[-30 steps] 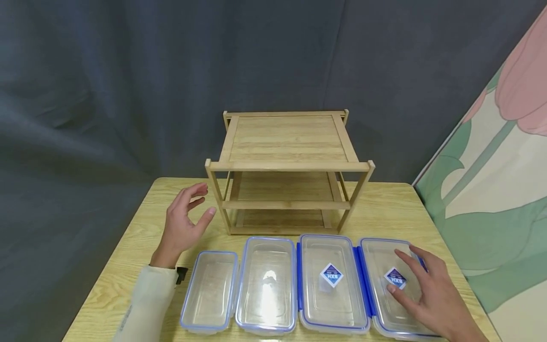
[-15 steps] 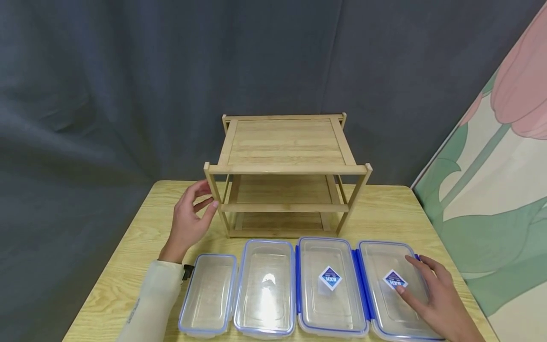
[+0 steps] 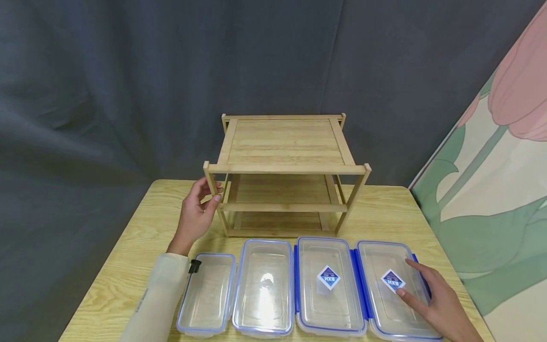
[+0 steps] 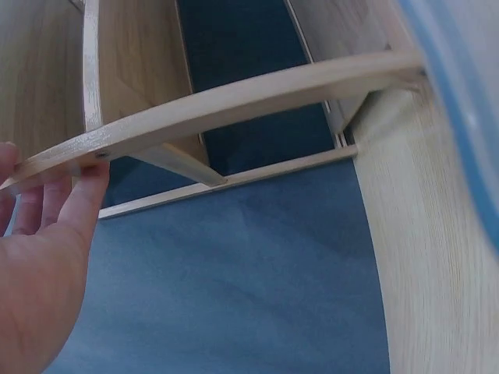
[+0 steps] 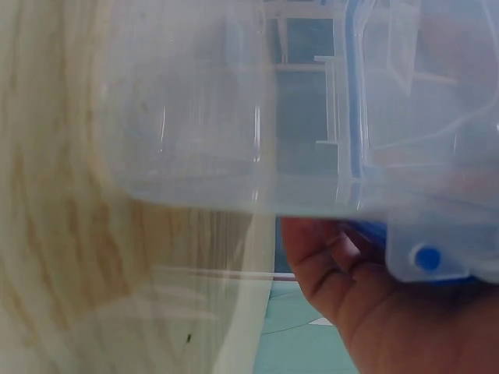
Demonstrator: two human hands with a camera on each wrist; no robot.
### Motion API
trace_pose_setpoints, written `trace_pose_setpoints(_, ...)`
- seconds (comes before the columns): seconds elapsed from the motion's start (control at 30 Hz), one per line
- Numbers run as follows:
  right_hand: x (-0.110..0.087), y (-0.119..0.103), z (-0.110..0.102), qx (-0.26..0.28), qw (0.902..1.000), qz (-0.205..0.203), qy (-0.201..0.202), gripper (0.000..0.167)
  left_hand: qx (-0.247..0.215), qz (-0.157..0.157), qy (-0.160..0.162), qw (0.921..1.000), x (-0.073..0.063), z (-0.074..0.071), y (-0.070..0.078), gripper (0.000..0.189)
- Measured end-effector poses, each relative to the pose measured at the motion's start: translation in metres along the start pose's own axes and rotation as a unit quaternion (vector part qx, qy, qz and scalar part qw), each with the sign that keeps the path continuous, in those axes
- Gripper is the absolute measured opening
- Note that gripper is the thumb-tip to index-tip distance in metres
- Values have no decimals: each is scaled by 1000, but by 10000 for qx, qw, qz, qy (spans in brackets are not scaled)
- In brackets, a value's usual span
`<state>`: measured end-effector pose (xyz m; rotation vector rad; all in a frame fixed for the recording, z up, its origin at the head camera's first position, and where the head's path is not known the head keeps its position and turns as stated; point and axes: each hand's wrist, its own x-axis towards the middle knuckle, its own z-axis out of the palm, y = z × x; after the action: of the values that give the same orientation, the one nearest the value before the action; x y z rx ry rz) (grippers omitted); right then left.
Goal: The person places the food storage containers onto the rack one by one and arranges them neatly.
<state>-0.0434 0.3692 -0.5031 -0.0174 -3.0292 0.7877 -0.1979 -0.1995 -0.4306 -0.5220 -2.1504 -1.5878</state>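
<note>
My left hand [image 3: 195, 218] grips the front left leg of a wooden two-tier shelf rack [image 3: 284, 168], thumb in front and fingers behind. In the left wrist view the fingers and thumb curl round the pale wooden leg [image 4: 234, 105]. My right hand [image 3: 446, 304] lies over the right side of the rightmost clear food container [image 3: 376, 259], which has a blue-edged lid and a diamond sticker. Its thumb stretches over the lid beside the sticker. From the right wrist, the fingers [image 5: 320, 261] show beside the container's wall, near a blue latch.
Left of it stand a lidded container [image 3: 329, 308], a clear container [image 3: 262, 266] and a smaller one [image 3: 209, 289], in a row along the front of the wooden table [image 3: 128, 251]. A dark curtain [image 3: 273, 57] hangs behind; a flowered cloth [image 3: 504, 204] is at right.
My left hand has moved right to the rack's front left leg and closed round it. My right hand has shifted slightly right over the lid. The rack and containers have stayed put.
</note>
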Motion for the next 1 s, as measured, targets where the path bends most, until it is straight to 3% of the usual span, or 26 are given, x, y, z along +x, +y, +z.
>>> trace_pose_setpoints(0.3,4,4,-3,223,9983,292,-446,95,-239,-94,-63,9997,0,5,-3,43)
trace_pose_setpoints(0.63,8,11,-2,539,9953,500,-633,94,-328,-29,-136,9994,5,3,-5,39)
trace_pose_setpoints(0.87,12,11,-4,826,9853,973,-1135,98,-335,-41,-167,9993,7,3,-6,37)
trace_pose_setpoints(1.0,12,11,-4,966,9861,888,-1023,93,-259,-81,-180,9995,7,3,-6,36)
